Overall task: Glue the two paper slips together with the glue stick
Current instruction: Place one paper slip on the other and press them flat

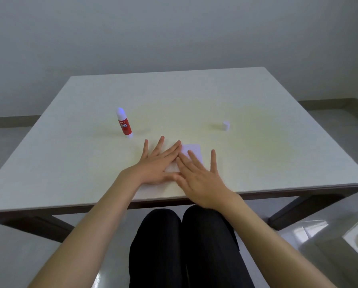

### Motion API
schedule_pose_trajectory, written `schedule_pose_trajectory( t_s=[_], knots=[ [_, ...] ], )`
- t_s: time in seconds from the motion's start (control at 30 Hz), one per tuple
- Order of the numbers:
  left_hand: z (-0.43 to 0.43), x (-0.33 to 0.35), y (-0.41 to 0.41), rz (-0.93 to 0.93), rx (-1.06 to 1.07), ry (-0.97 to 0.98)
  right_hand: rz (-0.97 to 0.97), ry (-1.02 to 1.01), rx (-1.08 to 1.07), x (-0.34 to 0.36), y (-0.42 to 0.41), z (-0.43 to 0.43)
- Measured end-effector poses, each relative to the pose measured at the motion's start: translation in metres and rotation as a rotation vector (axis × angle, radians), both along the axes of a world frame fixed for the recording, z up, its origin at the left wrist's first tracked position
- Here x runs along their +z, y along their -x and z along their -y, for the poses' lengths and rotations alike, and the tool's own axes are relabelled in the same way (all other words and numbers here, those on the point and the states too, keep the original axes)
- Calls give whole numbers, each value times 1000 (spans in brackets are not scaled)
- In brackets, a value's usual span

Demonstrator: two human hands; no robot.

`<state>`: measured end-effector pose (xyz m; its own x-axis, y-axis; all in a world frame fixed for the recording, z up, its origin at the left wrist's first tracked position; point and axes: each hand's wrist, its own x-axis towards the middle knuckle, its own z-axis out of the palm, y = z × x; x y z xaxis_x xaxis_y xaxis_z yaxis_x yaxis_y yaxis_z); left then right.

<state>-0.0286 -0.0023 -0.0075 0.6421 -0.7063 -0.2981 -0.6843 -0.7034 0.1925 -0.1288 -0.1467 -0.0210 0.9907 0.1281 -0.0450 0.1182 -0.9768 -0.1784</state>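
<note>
Both hands, left (156,166) and right (199,177), lie flat with fingers spread, grip apart, on the paper (191,152) near the desk's (257,159) front edge. The glue stick (124,123) stands uncapped.

Upright plastic glue stick (124,124): red label w/ white lettering, white body, bluish-violet glue tip. Small cylindrical plastic cap (226,125): white. Flat rectangular paper slips (192,153): plain white, no print. Square laminate tabletop (257,163): pale cream-white, yellowish tint mid-surface, dark brown frame. Person's trousers (174,246): black. Painted wall (174,32): grey-white.
</note>
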Motion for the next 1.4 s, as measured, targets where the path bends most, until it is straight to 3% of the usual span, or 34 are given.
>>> schedule_pose_trajectory(
  t_s=[0.13,0.3,0.5,0.67,0.9,1.07,1.27,1.4],
  knots=[
    [0,-1,0,-21,17,30,-97,63,-178,9,-31,19],
    [1,-1,-1,-52,13,15,-18,48,49,-6,-2,5],
    [0,1,1,-56,24,14,-90,92,-140,7,-24,29],
    [0,2,0,-73,17,7,21,30,55,-10,11,7],
    [-1,2,2,-76,21,-5,-6,81,-137,1,-7,29],
    [-1,3,1,-107,22,-1,49,31,55,-12,25,13],
    [0,5,2,-110,24,-27,-47,89,-114,3,-8,43],
    [0,4,1,-118,17,-38,36,50,43,-6,14,18]
  ],
)
